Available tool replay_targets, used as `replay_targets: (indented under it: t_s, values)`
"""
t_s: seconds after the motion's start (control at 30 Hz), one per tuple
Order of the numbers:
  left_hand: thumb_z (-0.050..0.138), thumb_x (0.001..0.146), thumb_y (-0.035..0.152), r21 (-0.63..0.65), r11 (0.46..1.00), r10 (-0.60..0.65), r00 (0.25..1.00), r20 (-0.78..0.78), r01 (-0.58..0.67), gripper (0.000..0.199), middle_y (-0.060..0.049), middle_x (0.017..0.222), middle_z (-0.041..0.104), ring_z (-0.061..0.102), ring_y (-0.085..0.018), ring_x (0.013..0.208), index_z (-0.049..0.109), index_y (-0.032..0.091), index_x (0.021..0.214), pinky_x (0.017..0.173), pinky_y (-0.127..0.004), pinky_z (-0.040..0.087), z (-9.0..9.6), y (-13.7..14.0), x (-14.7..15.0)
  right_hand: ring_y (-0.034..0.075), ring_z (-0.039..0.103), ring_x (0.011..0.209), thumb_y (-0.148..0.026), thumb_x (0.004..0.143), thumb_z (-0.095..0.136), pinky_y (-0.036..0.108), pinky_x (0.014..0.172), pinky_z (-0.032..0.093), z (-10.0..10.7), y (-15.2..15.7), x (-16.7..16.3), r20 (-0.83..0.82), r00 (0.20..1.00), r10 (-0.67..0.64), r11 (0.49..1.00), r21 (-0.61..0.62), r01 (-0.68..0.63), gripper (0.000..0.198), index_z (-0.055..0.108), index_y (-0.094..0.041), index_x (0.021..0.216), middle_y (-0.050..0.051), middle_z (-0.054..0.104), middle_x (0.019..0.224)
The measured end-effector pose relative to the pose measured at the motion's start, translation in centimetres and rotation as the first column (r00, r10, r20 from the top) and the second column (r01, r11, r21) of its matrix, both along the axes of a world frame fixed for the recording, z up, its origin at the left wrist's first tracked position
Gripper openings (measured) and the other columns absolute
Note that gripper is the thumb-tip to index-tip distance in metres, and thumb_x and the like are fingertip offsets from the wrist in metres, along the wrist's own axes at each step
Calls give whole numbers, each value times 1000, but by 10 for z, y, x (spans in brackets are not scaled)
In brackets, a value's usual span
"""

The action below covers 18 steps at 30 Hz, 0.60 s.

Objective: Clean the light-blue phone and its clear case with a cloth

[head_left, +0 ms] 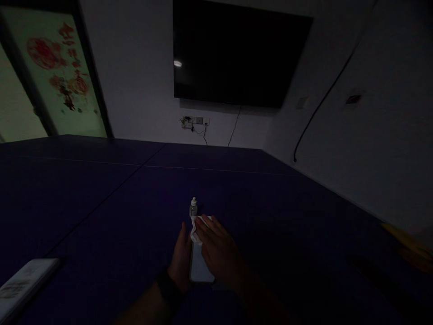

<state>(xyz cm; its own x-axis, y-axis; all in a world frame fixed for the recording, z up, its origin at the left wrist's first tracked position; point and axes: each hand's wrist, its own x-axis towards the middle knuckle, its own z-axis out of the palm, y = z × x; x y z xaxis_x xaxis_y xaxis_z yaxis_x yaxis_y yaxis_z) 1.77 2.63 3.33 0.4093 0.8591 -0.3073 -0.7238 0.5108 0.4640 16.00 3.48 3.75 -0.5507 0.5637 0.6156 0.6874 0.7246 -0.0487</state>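
A pale, flat phone (201, 267) with rounded corners lies in front of me on the dark blue surface. My left hand (181, 262), with a dark band at its wrist, grips the phone along its left edge, thumb pointing up. A crumpled white cloth (194, 236), perhaps a tissue, covers the phone's far end. My right hand (218, 250) lies over that cloth, fingers together, pressing it onto the phone. Just beyond them stands a small clear dropper bottle (193, 209) with a white cap, upright and touched by neither hand.
The wide blue tabletop (118, 189) reaches back to the wall. At the near left lies a white box (23, 284) with print on it. Something yellow (407, 239) is at the right edge. A large dark television (237, 54) hangs above wall sockets (196, 121). The room is dim.
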Motion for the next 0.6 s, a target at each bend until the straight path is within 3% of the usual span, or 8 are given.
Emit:
replay_targets:
  t_s: [0.17, 0.33, 0.5, 0.6]
  values:
    - [45, 96, 74, 69, 998, 0, 999, 37, -3, 77, -14, 122, 75, 73, -31, 108, 52, 22, 152, 98, -41, 51, -3, 4, -4, 34, 52, 145, -1, 84, 52, 66, 123, 39, -1, 1, 2, -3, 999, -54, 998, 34, 55, 63, 60, -18, 144, 9, 69, 142]
    - [49, 95, 72, 71, 997, -31, 997, 67, 26, 78, -15, 127, 73, 71, -33, 114, 52, 19, 152, 102, -41, 49, -6, 3, -5, 29, 49, 147, 2, 85, 48, 58, 124, 38, 0, -4, -6, 23, 998, -57, 996, 76, 55, 70, 52, -19, 152, 7, 62, 151]
    - [49, 97, 69, 101, 994, -37, 996, 86, 28, 74, -14, 129, 73, 70, -34, 117, 52, 21, 154, 102, -41, 49, -3, 0, -5, 31, 47, 147, 0, 87, 50, 61, 124, 32, 4, -7, -9, 16, 992, -128, 990, 61, 127, 66, 56, -19, 149, 5, 62, 151]
    - [49, 97, 69, 74, 997, -21, 997, 74, 16, 74, -15, 125, 74, 71, -33, 113, 53, 19, 152, 99, -40, 50, -2, -1, -3, 28, 48, 146, -1, 87, 52, 54, 122, 33, 8, -7, -4, 31, 997, -68, 997, 32, 67, 63, 59, -21, 146, 4, 62, 151]
